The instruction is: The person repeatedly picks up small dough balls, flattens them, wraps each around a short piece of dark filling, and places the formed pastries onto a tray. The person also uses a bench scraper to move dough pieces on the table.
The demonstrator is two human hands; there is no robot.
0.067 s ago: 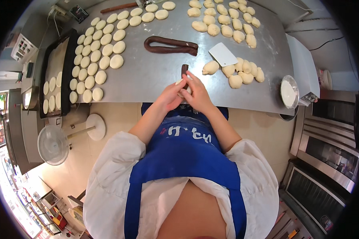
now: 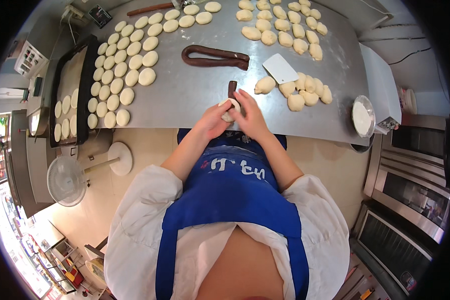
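Close to the table's front edge, my left hand [image 2: 214, 121] is cupped around a pale piece of dough [image 2: 226, 117]. My right hand [image 2: 251, 119] presses against its other side, thumb on the dough and fingers bent over it. A dark patch shows within the dough's pale rim. Just beyond my fingertips lies a short dark brown stick of filling paste [image 2: 232, 87], its near end partly hidden by the hands. Farther off, a long rope of the same paste [image 2: 212, 56] is folded into a loop. A white dough scraper [image 2: 280, 68] rests beside several dough lumps [image 2: 309, 91].
Rows of flattened dough rounds [image 2: 117, 71] cover the steel table's left side. More dough lumps [image 2: 285, 30] sit at the far right. A metal bowl of white powder [image 2: 362, 118] stands by the right edge. The black baking tray [image 2: 88, 75] at left holds several rounds.
My hands have parted slightly and the dough between them shows more. The fingers of my right hand have shifted a little to the right, uncovering the pale rim.
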